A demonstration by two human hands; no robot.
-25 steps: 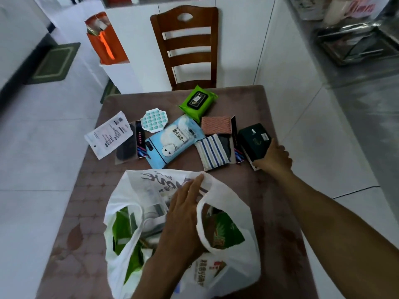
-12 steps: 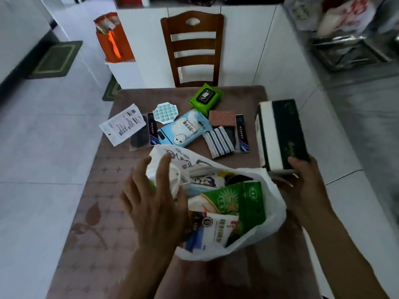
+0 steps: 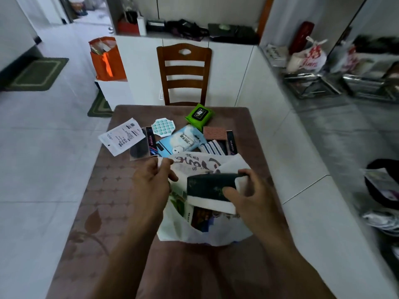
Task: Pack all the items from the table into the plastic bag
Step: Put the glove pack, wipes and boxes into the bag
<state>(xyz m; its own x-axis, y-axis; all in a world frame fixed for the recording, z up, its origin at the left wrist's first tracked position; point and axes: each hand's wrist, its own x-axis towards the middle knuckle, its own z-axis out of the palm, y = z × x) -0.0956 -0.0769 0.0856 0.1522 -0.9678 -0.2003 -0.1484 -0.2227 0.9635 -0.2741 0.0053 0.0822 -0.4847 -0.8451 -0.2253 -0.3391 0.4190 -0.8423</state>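
A white plastic bag [image 3: 185, 230] lies open on the brown table [image 3: 103, 203], with several packets inside. My left hand [image 3: 151, 180] pinches the bag's left rim and holds it up. My right hand [image 3: 248, 195] grips a dark green and white box [image 3: 207, 188] that sits in the bag's mouth. Behind the bag lie a blue wipes pack [image 3: 183, 140], a green wipes pack [image 3: 199, 114], a striped cloth [image 3: 212, 147], a reddish pad [image 3: 214, 133], a round bubble toy [image 3: 163, 127], a white paper packet [image 3: 122, 135] and a dark flat packet [image 3: 141, 148].
A wooden chair [image 3: 184, 72] stands at the table's far edge, against white cabinets. An orange bag [image 3: 106, 59] sits on a low white stand at the back left. A counter with metal trays [image 3: 311, 86] and a tied bag runs along the right.
My right hand carried the green and white box from the table's right side into the bag's mouth. My left hand moved off the bag's top and took hold of its left rim.
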